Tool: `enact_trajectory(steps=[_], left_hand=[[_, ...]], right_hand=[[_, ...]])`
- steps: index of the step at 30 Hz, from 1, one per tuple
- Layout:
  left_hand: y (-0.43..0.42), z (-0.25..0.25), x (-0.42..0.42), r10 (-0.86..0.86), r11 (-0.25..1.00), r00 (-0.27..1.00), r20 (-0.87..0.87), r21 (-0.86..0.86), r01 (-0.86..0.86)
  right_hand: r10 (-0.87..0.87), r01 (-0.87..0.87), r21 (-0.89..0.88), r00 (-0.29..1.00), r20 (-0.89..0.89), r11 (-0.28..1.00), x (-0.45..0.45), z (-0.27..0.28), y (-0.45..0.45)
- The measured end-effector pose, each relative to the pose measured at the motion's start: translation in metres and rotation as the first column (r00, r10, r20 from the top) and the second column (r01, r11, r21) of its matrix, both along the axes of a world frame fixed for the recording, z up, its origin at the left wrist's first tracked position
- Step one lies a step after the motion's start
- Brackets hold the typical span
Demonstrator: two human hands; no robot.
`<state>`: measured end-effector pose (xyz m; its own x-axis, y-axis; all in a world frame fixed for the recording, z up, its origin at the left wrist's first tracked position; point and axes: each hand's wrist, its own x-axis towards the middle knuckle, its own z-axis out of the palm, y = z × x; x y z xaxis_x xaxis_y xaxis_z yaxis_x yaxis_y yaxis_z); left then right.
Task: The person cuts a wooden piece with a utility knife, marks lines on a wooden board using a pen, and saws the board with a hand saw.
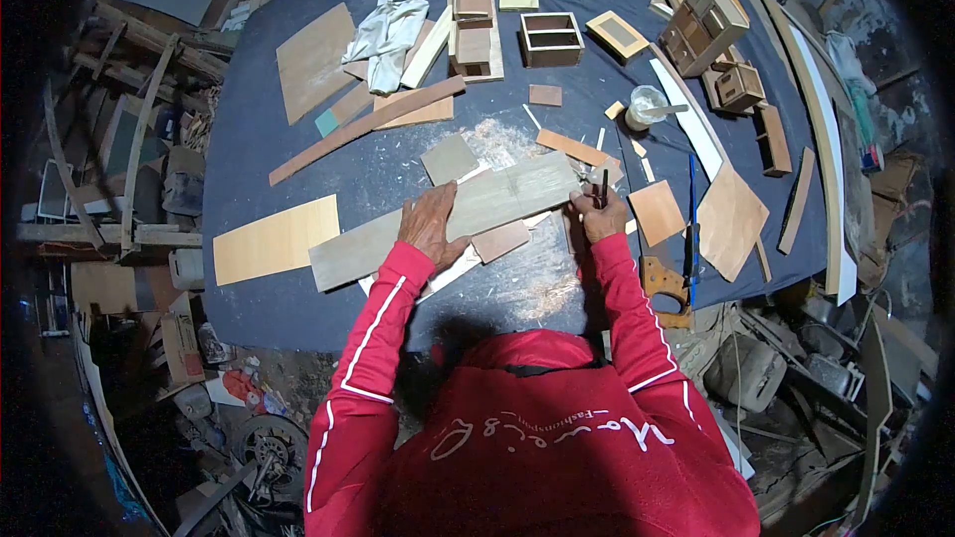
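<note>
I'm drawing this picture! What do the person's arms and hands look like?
The long red sleeves have thin white lengthwise stripes and a white band across each. The left hand and right hand are bare.

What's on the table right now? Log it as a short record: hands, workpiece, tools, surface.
Left hand: spread on the grey wooden board
Right hand: at the board's right end, dark slim tool in its fingers; type unclear
Near right forearm: orange saw handle
Far side: crumpled white cloth
Surface: dark blue table cover, wood shavings
</note>
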<state>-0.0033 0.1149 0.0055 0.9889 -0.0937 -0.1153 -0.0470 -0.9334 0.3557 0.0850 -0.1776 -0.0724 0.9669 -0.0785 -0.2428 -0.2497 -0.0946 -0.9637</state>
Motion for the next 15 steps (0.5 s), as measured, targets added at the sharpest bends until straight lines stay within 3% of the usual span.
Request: enact_trajectory(steps=[1, 3, 5, 6, 8, 10, 15], left_hand=[[-0.002, 0.001, 0.000, 0.023, 1.000, 0.999, -0.023, 0.021, -0.023], [-0.004, -0.002, -0.001, 0.024, 0.999, 1.000, 0.020, 0.031, -0.024], [-0.007, -0.003, -0.001, 0.022, 0.999, 0.998, 0.059, 0.039, -0.024], [-0.012, 0.007, -0.001, 0.046, 0.997, 0.999, -0.004, 0.054, -0.046], [-0.017, 0.009, -0.001, 0.070, 0.995, 0.995, -0.067, 0.069, -0.066], [-0.018, -0.002, -0.001, 0.119, 0.992, 0.993, -0.005, 0.041, -0.119], [-0.019, -0.012, -0.005, 0.117, 0.993, 0.983, 0.140, -0.035, -0.113]], right_hand=[[0.001, -0.001, 0.002, 1.000, 0.002, 1.000, 0.000, 0.004, 0.000], [0.006, 0.018, -0.302, 0.997, 0.078, 0.953, -0.002, 0.013, -0.005], [0.024, 0.006, -0.330, 0.996, 0.089, 0.944, -0.003, -0.008, -0.018], [0.047, -0.008, -0.357, 0.994, 0.101, 0.934, -0.005, -0.015, -0.023], [0.049, -0.010, -0.416, 0.995, 0.083, 0.909, -0.020, 0.009, -0.028], [0.135, -0.087, -0.541, 0.990, 0.049, 0.836, -0.030, 0.020, -0.032], [0.155, -0.128, -0.477, 0.988, 0.019, 0.870, -0.052, 0.020, -0.035]])
